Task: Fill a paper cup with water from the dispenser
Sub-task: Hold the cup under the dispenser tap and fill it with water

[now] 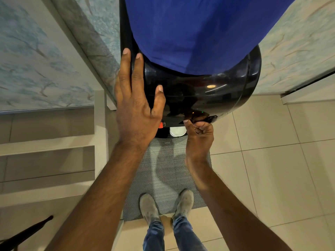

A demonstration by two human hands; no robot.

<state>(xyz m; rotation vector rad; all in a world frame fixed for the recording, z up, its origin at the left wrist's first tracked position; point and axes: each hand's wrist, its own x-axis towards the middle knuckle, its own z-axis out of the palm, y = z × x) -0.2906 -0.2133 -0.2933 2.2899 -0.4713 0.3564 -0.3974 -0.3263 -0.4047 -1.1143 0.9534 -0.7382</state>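
A glossy black water dispenser (208, 95) stands in front of me, its bottle under a blue cover (195, 29). A white paper cup (177, 131) sits in the tap bay below the front edge; only its rim shows. A red tap (161, 125) sticks out left of the cup. My left hand (136, 102) lies flat and spread on the dispenser's top left side. My right hand (199, 134) is curled, thumb and fingers on a dark tap lever (211, 118) right of the cup.
A grey mat (163, 174) lies on the beige tiled floor under my two shoes (166, 203). Steps (47, 156) rise on the left beside a patterned wall panel (36, 57). A dark rod (27, 230) pokes in at the bottom left.
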